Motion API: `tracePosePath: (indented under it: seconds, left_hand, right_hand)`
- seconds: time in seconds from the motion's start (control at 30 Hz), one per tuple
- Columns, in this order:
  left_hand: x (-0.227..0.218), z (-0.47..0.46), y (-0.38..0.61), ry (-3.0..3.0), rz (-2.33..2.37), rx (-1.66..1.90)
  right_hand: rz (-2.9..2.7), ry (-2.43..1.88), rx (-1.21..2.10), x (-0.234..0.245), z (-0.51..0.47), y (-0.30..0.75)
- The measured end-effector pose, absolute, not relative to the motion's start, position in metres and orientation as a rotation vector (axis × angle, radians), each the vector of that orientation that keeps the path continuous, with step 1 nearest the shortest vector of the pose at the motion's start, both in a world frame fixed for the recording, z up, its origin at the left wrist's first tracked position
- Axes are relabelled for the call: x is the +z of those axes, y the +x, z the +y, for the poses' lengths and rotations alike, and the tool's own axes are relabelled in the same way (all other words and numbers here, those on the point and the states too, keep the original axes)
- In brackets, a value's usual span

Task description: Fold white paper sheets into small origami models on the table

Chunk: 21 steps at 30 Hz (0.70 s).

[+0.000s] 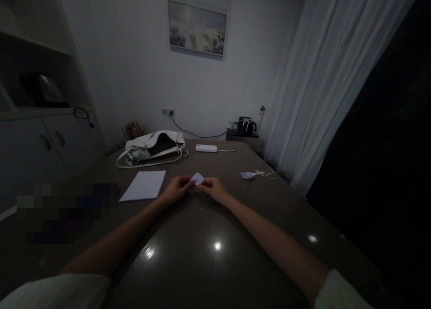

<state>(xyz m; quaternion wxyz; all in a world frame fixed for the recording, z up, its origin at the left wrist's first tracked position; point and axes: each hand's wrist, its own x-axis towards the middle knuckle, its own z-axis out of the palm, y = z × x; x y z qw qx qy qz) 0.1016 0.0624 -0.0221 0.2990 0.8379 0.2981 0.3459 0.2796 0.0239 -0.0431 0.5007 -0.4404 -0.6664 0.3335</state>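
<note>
A small folded piece of white paper [198,178] with a pointed top is held up between both hands, just above the dark glossy table [188,255]. My left hand [176,188] pinches its left side, thumb towards me. On the right side, the fingers of my right hand [214,189] are closed on its lower edge. Left of my hands lies a stack of white paper sheets [144,185]. Another folded paper piece [248,175] rests on the table to the right, beside some small pale scraps [264,172].
A white handbag [155,147] sits at the table's far left. Near the far edge lies a white power bank [206,148] with a short cable. Behind the table, a black kettle [249,127] stands on a low cabinet. A sheer curtain [313,76] hangs at the right.
</note>
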Motion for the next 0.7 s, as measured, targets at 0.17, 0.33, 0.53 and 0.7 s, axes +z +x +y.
tracePosePath:
  seconds: [0.17,0.33,0.53,0.7]
  left_hand:
    - [-0.019,0.059,0.103,2.155,0.760,0.923]
    - [-0.016,0.056,0.103,2.076,0.767,1.014]
    - [-0.016,0.057,0.102,2.080,0.778,1.052]
    - [-0.017,0.055,0.103,2.170,0.796,1.020]
  right_hand:
    - [-1.667,-1.060,0.785,-0.043,0.024,0.280]
    - [-1.709,-1.075,0.736,-0.043,0.022,0.280]
    - [-1.706,-1.081,0.561,-0.038,0.019,0.278]
    - [-1.664,-1.068,0.475,-0.032,0.016,0.276]
